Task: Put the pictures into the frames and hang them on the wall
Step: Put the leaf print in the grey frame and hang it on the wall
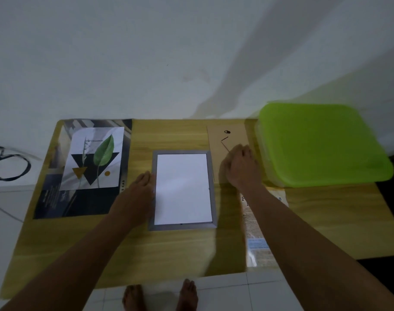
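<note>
A grey picture frame [211, 189] lies face down in the middle of the wooden table [173, 250], with a white sheet [182, 189] inside it. My left hand [142, 185] rests against the frame's left edge. My right hand [242, 167] lies on the brown backing board [227, 131] to the right of the frame, fingers curled at the board's thin stand; whether it grips anything is unclear. A leaf print [94, 158] lies on a dark poster [54, 198] at the left.
A big green plastic lid [321, 144] covers a box at the right back corner. A printed sheet in a clear sleeve [258, 239] lies under my right forearm. A black cable loop [9, 167] sits left of the table. The white wall [169, 52] rises behind.
</note>
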{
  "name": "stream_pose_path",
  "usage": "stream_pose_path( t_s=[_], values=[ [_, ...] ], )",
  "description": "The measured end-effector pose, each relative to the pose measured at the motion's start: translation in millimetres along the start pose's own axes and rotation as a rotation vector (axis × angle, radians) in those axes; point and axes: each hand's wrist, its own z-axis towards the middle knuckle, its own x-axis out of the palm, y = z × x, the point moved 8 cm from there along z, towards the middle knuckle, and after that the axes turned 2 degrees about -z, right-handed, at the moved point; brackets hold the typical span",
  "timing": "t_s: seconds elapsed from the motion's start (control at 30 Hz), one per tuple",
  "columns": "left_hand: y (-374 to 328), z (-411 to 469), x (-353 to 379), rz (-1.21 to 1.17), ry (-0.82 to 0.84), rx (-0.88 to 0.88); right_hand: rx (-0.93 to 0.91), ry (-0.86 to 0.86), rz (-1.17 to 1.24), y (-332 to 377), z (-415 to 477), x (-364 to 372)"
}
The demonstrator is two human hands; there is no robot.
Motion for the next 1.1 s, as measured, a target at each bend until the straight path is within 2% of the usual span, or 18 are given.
stream_pose_path(
  t_s=[0.1, 0.23, 0.3, 0.47, 0.67, 0.83, 0.93, 1.1],
  values=[
    [2, 2, -1, -0.075, 0.001, -0.066, 0.105, -0.008, 0.063, -15, 19, -2],
    [1, 3, 8, -0.039, 0.023, -0.004, 0.066, -0.067, 0.149, -13, 29, -11],
    [9, 4, 11, -0.069, 0.018, -0.049, 0.037, -0.069, 0.136, -10, 30, -15],
    [8, 7, 11, -0.035, 0.028, -0.034, -0.018, -0.092, 0.047, -5, 26, -28],
    [7, 7, 13, 0.042, 0.092, 0.006, 0.038, -0.173, 0.009, -4, 18, -48],
    [6, 8, 12, 0.062, 0.095, 0.049, -0.055, -0.285, -0.076, 9, 13, -66],
    [6, 7, 11, 0.039, 0.09, 0.04, -0.132, -0.34, -0.033, 22, 10, -80],
    [-1, 2, -3, -0.032, 0.035, -0.008, -0.182, -0.247, -0.02, 42, 1, -84]
  ],
)
